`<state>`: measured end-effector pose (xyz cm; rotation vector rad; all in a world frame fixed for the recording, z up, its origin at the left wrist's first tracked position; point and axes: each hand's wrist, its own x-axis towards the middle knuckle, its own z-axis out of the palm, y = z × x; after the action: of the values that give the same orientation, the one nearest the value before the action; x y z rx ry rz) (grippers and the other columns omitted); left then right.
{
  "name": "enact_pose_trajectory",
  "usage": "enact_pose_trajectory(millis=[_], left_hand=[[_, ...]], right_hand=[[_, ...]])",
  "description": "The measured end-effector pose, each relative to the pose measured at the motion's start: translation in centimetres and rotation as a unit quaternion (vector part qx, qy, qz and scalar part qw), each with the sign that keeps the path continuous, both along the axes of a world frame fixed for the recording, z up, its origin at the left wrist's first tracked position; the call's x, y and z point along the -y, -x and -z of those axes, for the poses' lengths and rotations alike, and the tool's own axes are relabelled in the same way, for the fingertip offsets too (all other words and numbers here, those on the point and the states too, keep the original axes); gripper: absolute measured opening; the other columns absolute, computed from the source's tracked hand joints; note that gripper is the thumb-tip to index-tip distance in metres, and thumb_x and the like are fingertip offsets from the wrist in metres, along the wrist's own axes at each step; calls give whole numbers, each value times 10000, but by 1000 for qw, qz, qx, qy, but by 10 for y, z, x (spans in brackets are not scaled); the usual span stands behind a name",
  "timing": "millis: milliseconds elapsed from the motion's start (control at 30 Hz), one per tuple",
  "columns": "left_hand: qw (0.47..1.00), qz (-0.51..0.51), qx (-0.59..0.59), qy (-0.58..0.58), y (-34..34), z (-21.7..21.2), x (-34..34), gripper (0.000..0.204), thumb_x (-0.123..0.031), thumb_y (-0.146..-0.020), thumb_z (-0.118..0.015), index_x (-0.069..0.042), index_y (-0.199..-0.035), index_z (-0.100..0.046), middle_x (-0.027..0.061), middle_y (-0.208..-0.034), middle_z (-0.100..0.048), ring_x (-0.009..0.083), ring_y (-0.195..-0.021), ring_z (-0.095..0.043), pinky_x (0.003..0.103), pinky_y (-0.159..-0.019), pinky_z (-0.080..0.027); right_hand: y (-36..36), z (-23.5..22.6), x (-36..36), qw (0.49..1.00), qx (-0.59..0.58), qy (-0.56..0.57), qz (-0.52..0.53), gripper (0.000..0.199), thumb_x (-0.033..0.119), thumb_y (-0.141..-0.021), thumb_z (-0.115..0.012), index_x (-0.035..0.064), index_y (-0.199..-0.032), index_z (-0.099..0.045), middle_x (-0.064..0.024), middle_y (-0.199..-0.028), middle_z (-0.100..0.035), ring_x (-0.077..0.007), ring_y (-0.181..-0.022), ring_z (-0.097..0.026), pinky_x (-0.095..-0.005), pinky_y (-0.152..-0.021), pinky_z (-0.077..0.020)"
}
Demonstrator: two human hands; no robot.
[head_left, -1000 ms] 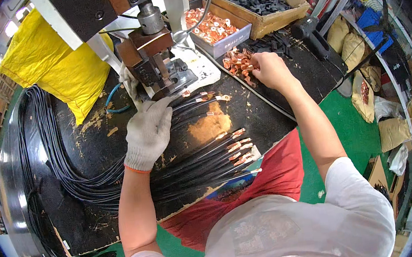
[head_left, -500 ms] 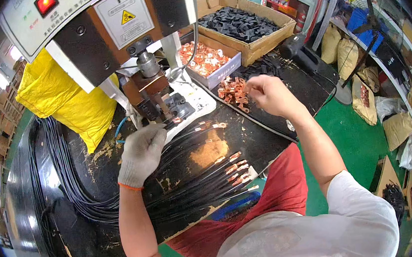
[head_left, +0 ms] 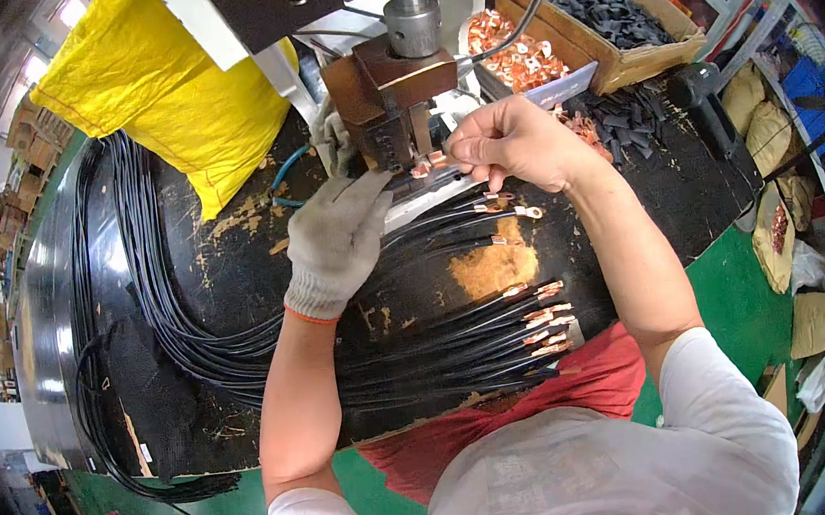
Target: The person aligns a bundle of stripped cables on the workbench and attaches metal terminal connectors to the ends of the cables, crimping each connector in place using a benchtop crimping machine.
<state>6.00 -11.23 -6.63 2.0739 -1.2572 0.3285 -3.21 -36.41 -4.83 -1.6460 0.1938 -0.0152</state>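
My left hand, in a pale knitted glove, is closed at the front of the press, its fingers round a black cable that is mostly hidden by the glove. My bare right hand pinches a small copper cable lug just in front of the press tooling. Beside that lug, toward my left fingertips, shows more copper at the die. Below my hands, several black cables lie on the black worktable, with copper lugs on their right ends.
A yellow sack stands left of the press. Behind my right hand are a box of copper lugs, a carton of black sleeves, and loose lugs on the table. A black tool lies at the right edge, by its cord.
My right hand has moved left from the loose lug pile to the press, now with a lug in its fingers. My left hand stays at the die. The view has shifted.
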Motion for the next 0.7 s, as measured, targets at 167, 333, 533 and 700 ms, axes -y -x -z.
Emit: enact_pose_trajectory(millis=[167, 333, 533, 700], left_hand=[[999, 6, 6, 39, -8, 12, 2, 252, -122, -911, -717, -85, -1160, -735, 156, -940, -708, 331, -819, -719, 374, -723, -573], [995, 10, 83, 55, -11, 14, 7, 158, -56, -875, -765, 16, -1011, -729, 164, -947, -724, 333, -812, -710, 372, -725, -555], [1000, -3, 15, 3, -13, 8, 12, 211, -138, -914, -713, -47, -1102, -743, 198, -1019, -723, 380, -932, -718, 408, -806, -574], [999, 16, -27, 8, -20, 9, 11, 187, -150, -947, -686, -15, -1067, -734, 198, -976, -720, 379, -911, -703, 396, -797, -557]], right_hand=[[-7, 8, 0, 998, -32, -50, -11, 93, 58, -940, -704, -25, -956, -742, -79, -817, -736, -113, -670, -675, -230, -547, -558], [-12, 13, 1, 994, -18, -108, -30, 155, 132, -937, -743, -11, -996, -740, -46, -837, -729, -69, -654, -668, -179, -501, -522], [-17, 19, 2, 988, 0, -151, -26, 112, 101, -959, -713, -2, -994, -738, -37, -852, -734, -50, -668, -663, -162, -520, -514], [-26, 32, 3, 989, 31, -142, -9, 143, 117, -973, -705, -6, -1039, -736, -24, -864, -724, -45, -694, -656, -161, -552, -529]])
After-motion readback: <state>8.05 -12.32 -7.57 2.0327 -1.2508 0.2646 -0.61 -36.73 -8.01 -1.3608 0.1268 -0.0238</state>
